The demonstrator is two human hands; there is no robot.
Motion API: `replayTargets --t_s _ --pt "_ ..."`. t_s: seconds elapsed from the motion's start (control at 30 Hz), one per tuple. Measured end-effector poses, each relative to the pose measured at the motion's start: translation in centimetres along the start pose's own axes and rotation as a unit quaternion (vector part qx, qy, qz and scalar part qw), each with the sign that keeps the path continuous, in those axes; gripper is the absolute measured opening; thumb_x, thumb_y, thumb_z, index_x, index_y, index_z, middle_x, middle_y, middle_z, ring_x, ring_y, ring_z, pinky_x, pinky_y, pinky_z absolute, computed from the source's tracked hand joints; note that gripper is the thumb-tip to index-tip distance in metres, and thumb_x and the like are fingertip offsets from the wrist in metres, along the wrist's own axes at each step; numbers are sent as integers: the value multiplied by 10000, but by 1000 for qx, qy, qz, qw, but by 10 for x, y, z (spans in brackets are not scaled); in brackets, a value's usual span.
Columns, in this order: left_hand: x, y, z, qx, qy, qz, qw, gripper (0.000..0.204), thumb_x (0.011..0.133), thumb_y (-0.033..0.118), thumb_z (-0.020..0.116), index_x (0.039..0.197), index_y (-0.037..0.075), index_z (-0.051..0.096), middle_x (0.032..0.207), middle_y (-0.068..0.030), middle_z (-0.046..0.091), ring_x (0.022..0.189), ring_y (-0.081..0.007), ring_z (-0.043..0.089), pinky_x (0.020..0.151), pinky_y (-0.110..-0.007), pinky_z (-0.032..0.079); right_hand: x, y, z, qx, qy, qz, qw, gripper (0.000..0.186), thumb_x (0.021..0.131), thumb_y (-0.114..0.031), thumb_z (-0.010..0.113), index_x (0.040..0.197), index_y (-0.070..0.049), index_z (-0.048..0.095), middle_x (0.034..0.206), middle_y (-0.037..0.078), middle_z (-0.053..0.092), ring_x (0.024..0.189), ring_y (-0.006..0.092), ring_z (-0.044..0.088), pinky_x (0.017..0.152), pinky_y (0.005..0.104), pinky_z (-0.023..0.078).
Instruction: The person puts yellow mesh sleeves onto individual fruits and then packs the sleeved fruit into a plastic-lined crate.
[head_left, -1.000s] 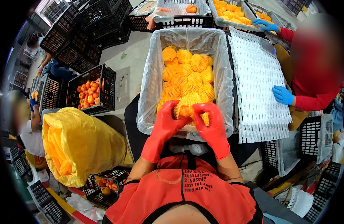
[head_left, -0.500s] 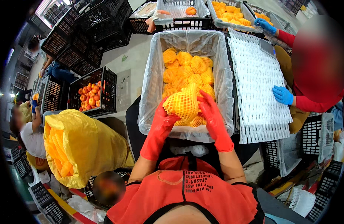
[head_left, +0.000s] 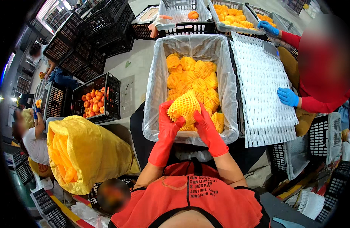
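The left hand (head_left: 168, 123) and right hand (head_left: 208, 127), in glossy red rubbery gloves (head_left: 159, 148), grip 1 bulging yellow foam net (head_left: 185, 107) above a rectangular crate. Wrinkled translucent lining (head_left: 156, 87) surrounds rounded, mesh-wrapped bundles (head_left: 202, 70).

Your left hand (head_left: 168, 123) and right hand (head_left: 206, 125): red gloves (head_left: 159, 152), smooth, glossy, rubber-like. Between them, 1 yellow net sleeve (head_left: 185, 106): soft foam mesh, matt, bumpy. Liner (head_left: 151, 110) in front of you: thin translucent plastic film, wrinkled, slight sheen. Crate (head_left: 113, 97) to your left: hard black plastic. Sack (head_left: 106, 152) beside you: yellow, woven-plastic look, creased, faintly shiny. Sheets (head_left: 258, 83) to your right: white foam, matt, rough, slit texture. Your top (head_left: 159, 201): red cloth, matt. Floor (head_left: 134, 72): concrete-like, dull grey.
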State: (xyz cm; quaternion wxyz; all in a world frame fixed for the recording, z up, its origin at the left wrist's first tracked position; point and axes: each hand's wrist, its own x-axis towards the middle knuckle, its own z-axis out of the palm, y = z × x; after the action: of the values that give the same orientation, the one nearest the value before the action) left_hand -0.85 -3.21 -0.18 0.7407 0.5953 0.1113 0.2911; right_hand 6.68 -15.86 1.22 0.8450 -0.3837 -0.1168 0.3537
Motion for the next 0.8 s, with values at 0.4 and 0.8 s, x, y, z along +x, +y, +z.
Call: replayTargets --t_s 0.4,0.8 --pt "-2 13 -5 111 -94 -61 987 873 754 -191 475 1535 160 305 1456 -75 444 1268 -208 504 917 -296 491 7 4 17 -178 34 -202 963 857 795 9 718 1527 -59 276 1450 78 418 1317 211 429 1092 356 380" --pt "2 20 -11 234 -76 102 964 540 919 -74 442 1444 47 455 1394 -105 530 1197 -143 536 864 -248 487 6 65 -36 -272 28 -174 946 559 989 -224 582 1477 -54 370 1422 112 459 1274 235 492 1039 368 430"
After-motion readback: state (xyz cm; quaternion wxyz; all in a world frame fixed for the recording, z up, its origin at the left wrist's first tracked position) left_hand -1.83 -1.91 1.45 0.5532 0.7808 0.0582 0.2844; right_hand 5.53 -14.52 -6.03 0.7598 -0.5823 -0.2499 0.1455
